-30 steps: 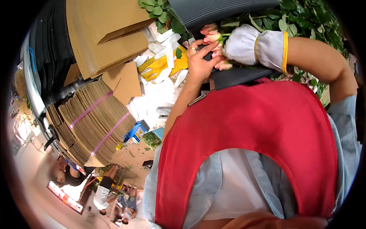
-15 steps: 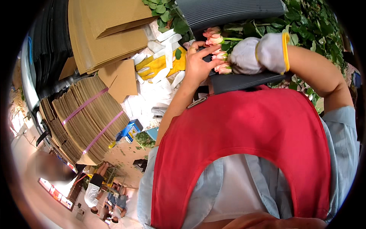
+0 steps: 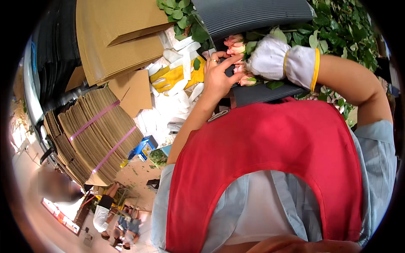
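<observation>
Several pink roses (image 3: 237, 49) lie with their heads in a column over dark corrugated sheets (image 3: 268, 93). My bare left hand (image 3: 220, 76), with a ring on one finger, reaches over their left side. Its fingers are spread and touch the blooms, thumb apart from the index finger. On the right, my right hand (image 3: 270, 58) wears a white glove with yellow trim and lies against the roses from the stem side. Its fingertips are hidden among petals and leaves, so its grip does not show. A loose green leaf (image 3: 275, 84) lies below the glove.
Above the roses lies a grey corrugated stack (image 3: 253, 17); leafy stems (image 3: 337, 38) crowd the right. Left of my hand are a yellow-and-white glove (image 3: 173, 80), white strips and a stapler (image 3: 174, 125). Brown cardboard (image 3: 101, 130) is bundled with pink straps. People (image 3: 102, 215) are farther off.
My gloved right hand has shifted slightly left and up, nearer the blooms, now covering some of them. My left hand stays at the rose heads. A leaf now shows below the glove.
</observation>
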